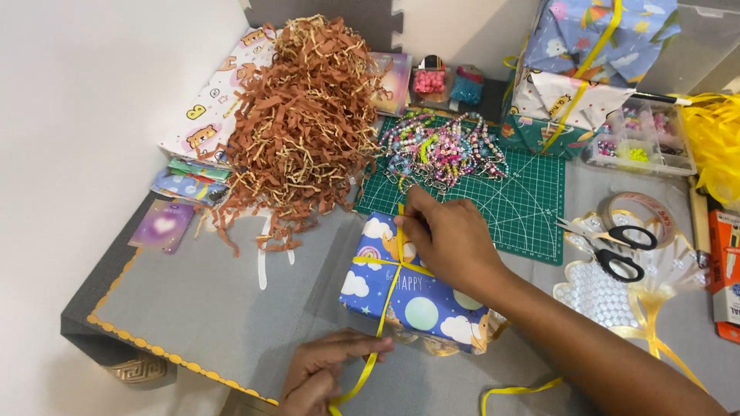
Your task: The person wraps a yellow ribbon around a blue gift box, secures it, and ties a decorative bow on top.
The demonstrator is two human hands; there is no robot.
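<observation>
We see the box (412,289) mid-tabletop. Our right hand (451,239) pins the ribbon (385,308) crossing on top, fingers together; our left hand (327,370), at 7 o'clock, pinches the ribbon taut.

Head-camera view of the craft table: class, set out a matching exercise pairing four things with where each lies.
Things:
1. Blue gift box wrapped in cloud-print paper
2. Black-handled scissors
3. Pile of brown shredded paper
4. Heap of colourful bead bracelets

Places:
A. on the green cutting mat
B. under the right hand
C. left of the mat, near the white wall
D. right of the mat, beside a tape roll

Pairs: 1-B, 2-D, 3-C, 4-A
</observation>
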